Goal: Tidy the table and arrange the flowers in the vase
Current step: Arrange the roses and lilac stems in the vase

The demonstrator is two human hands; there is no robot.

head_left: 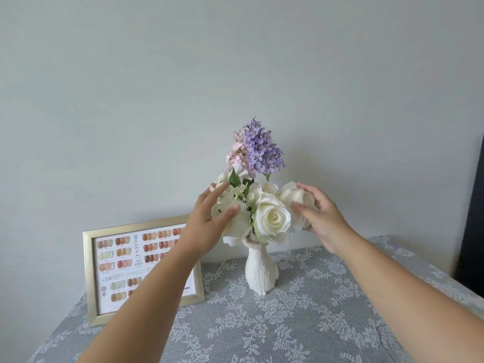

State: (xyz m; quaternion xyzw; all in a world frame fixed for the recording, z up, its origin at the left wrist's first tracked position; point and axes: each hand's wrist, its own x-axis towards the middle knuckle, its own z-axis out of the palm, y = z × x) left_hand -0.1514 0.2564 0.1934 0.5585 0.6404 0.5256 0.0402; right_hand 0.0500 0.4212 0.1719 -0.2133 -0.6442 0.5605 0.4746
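Note:
A white ribbed vase (260, 271) stands upright near the back of the table. It holds a bunch of white roses (272, 217), with a purple flower spike (262, 150) and a pink one (237, 150) rising above them. My left hand (209, 221) is at the left side of the bunch, fingers straight and touching the white blooms. My right hand (318, 214) cups the rightmost white rose (292, 195) with loosely bent fingers; thumb and fingertips touch its petals.
A gold-framed picture (110, 268) of nail colour samples leans against the wall left of the vase, partly behind my left forearm. A grey lace tablecloth (301, 323) covers the table. A dark edge (474, 218) stands at the far right.

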